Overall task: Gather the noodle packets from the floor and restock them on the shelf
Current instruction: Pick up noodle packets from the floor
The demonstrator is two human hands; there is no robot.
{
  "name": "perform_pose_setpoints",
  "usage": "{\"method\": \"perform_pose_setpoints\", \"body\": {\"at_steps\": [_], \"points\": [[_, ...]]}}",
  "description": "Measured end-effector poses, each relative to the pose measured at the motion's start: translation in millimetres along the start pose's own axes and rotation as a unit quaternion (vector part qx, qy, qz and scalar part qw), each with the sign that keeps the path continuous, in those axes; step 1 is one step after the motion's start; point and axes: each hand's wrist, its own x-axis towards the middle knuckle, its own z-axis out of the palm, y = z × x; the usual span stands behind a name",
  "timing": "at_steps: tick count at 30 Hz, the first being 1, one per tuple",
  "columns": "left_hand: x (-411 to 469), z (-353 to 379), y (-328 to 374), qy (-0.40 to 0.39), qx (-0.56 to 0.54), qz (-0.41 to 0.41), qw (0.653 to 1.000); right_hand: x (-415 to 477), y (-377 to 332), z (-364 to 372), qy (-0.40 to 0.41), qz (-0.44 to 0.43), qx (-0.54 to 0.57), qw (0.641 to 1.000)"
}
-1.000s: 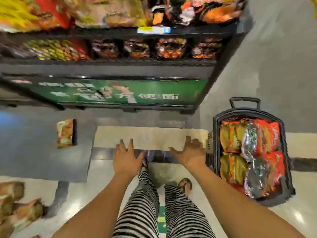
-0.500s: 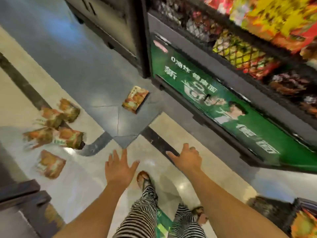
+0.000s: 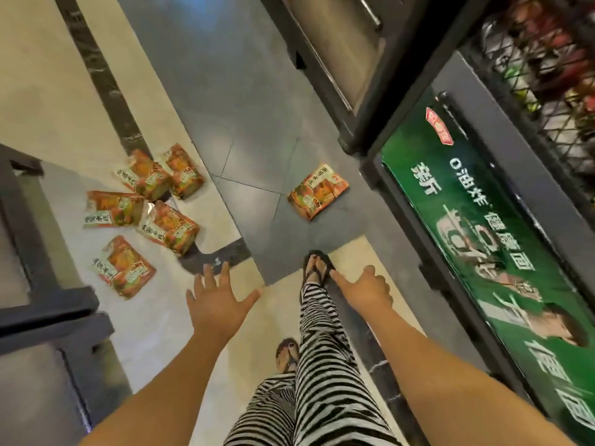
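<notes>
Several orange noodle packets lie on the floor. One single packet (image 3: pixel 318 195) sits on the grey tiles ahead of my feet, near the shelf base. A cluster of several packets (image 3: pixel 169 227) lies to the left on the cream tiles, the nearest one (image 3: pixel 124 267) just left of my left hand. My left hand (image 3: pixel 216 300) hangs in the air with fingers spread, holding nothing. My right hand (image 3: pixel 363 288) is held out with fingers loosely bent, holding nothing. The shelf (image 3: pixel 528 123) with a green banner runs along the right; its wire tier holds packets.
A dark metal rack or frame (image 3: pixel 42 284) stands at the left edge, close to the packet cluster. A dark cabinet (image 3: pixel 338 59) stands beyond the shelf at top centre. My legs in striped trousers and sandals are mid-step on the tiles.
The view has swung left, away from the basket of packets, which has left the frame. The floor packets now appear closer. Both hands stay held out, holding nothing.
</notes>
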Motion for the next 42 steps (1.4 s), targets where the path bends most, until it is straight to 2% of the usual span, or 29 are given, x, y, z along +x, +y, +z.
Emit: {"method": "perform_pose_setpoints", "body": {"at_steps": [5,13,18,21,24,26,28,30,32,33,35,38,42], "points": [[88.3,-32.1,19.0,-0.023,-0.020,-0.041,0.999,84.2,-76.6,-16.4,-0.025,0.038,0.050,0.998],[295.0,-41.8,68.4,0.027,-0.106,-0.034,0.993,275.8,-182.2,6.7,-0.053,0.100,0.136,0.984],[441.5,22.4,79.5,0.072,-0.129,0.002,0.989,423.8,-203.9,87.5,-0.054,0.172,0.269,0.946],[524.9,76.7,75.0,0.106,-0.114,0.038,0.987,497.5,-205.8,134.0,-0.016,0.238,0.292,0.926],[596.5,130.9,64.7,0.121,-0.068,0.084,0.987,601.3,-163.4,194.0,-0.004,0.215,0.323,0.922],[632.0,156.6,61.3,0.129,-0.044,0.111,0.984,665.7,-137.5,232.1,-0.007,0.210,0.389,0.897],[659.3,174.6,61.7,0.128,-0.048,0.128,0.982,700.3,-131.4,252.0,0.025,0.184,0.465,0.865],[679.4,184.3,64.0,0.143,-0.059,0.150,0.977,682.3,-159.5,245.2,0.101,0.185,0.529,0.822],[693.7,188.6,67.6,0.166,-0.068,0.176,0.968,656.7,-191.0,239.0,0.153,0.137,0.589,0.782],[700.4,190.3,69.6,0.170,-0.072,0.185,0.965,647.3,-204.7,239.6,0.166,0.113,0.601,0.773],[714.5,191.0,71.7,0.180,-0.081,0.192,0.961,642.4,-229.1,240.6,0.148,0.094,0.602,0.779],[737.1,183.5,63.6,0.215,-0.107,0.192,0.952,650.1,-269.5,231.2,0.068,0.028,0.590,0.804],[749.2,157.8,23.3,0.279,-0.160,0.131,0.938,629.3,-340.1,212.8,0.012,-0.073,0.480,0.874]]}}
